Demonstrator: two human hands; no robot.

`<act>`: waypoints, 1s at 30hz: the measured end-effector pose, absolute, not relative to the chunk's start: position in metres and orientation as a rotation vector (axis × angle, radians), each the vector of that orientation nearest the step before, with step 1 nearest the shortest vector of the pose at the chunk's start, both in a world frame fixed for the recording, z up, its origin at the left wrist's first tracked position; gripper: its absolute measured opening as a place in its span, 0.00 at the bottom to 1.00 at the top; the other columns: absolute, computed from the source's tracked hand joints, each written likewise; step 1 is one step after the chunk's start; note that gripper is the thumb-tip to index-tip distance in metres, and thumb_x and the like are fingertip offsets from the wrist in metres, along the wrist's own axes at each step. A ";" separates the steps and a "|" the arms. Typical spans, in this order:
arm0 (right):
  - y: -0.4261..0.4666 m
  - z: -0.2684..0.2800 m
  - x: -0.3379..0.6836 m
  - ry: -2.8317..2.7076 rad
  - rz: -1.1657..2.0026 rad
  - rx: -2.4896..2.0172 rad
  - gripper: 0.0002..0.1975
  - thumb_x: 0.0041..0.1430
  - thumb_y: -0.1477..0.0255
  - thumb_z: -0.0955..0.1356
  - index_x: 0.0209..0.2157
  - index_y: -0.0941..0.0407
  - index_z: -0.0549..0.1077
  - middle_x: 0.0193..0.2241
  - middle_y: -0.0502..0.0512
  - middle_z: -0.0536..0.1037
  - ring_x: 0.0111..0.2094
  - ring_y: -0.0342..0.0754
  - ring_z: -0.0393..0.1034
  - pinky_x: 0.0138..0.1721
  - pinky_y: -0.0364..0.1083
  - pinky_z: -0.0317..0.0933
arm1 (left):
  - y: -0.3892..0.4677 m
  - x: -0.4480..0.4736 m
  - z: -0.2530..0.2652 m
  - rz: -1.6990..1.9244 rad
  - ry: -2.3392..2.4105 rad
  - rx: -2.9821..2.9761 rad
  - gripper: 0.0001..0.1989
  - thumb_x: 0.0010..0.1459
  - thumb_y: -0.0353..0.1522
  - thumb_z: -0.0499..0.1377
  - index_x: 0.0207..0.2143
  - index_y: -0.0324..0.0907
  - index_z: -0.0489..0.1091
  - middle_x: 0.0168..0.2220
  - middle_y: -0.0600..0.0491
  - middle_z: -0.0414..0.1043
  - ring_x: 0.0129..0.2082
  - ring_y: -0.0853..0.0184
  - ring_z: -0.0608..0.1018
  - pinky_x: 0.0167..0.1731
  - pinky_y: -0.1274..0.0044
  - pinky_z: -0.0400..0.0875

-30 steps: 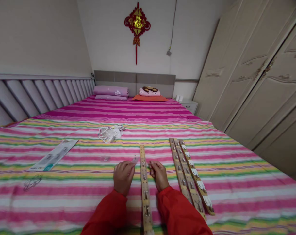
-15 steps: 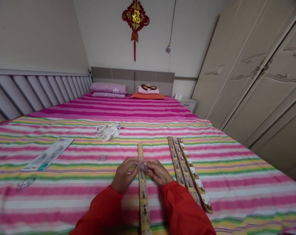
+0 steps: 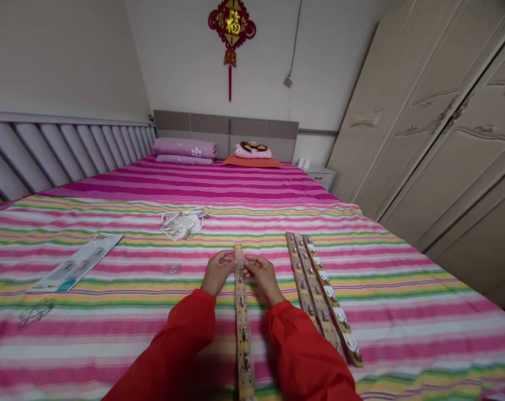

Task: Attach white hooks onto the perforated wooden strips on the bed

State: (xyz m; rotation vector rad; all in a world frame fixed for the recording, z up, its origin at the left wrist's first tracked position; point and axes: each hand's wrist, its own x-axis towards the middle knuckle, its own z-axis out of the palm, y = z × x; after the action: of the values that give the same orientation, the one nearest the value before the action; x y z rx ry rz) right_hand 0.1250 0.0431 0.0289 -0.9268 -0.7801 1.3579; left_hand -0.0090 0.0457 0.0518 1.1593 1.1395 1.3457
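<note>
A long narrow wooden strip (image 3: 243,320) with small holes lies lengthwise in front of me. Several metal hooks on clear backings sit along it. At its far end, my left hand (image 3: 217,273) and my right hand (image 3: 264,276) pinch a small clear-backed hook (image 3: 241,264) from either side, low over the wood. Whether the piece touches the strip is hard to tell. Both hands have closed fingers, and the fingertips partly cover the hook.
To the right lie two strips with metal hooks (image 3: 313,275) and one with white hooks (image 3: 330,291). Crumpled clear packaging (image 3: 182,224), a hook card (image 3: 79,263), a small clear piece (image 3: 173,269) and a thin wire-like item (image 3: 37,313) rest on the striped bedspread (image 3: 122,312).
Both hands have moved away from me along the strip, carrying the clear-backed hook to its far end and lower over the wood. The view has shifted slightly.
</note>
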 end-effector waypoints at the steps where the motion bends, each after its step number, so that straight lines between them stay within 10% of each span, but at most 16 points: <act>1: 0.046 0.027 0.124 -0.782 1.345 -0.934 0.13 0.36 0.73 0.74 0.29 0.59 0.76 0.17 0.49 0.76 0.17 0.41 0.67 0.20 0.39 0.59 | 0.050 -0.009 0.052 1.346 1.140 1.147 0.22 0.33 0.35 0.67 0.35 0.37 0.72 0.23 0.57 0.70 0.24 0.72 0.73 0.28 0.78 0.69; 30: 0.076 -0.027 0.114 -0.978 1.012 -1.103 0.14 0.42 0.71 0.69 0.34 0.57 0.80 0.28 0.53 0.80 0.27 0.47 0.69 0.31 0.46 0.66 | 0.090 -0.004 -0.010 1.384 1.270 1.223 0.17 0.41 0.33 0.63 0.37 0.38 0.74 0.29 0.52 0.75 0.29 0.68 0.75 0.33 0.76 0.70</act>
State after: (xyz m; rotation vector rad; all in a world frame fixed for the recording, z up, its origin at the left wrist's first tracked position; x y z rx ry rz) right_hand 0.1141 0.0760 -0.0274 -1.1031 -0.9779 1.0120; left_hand -0.0037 0.0898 -0.0098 1.2227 1.2695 1.3835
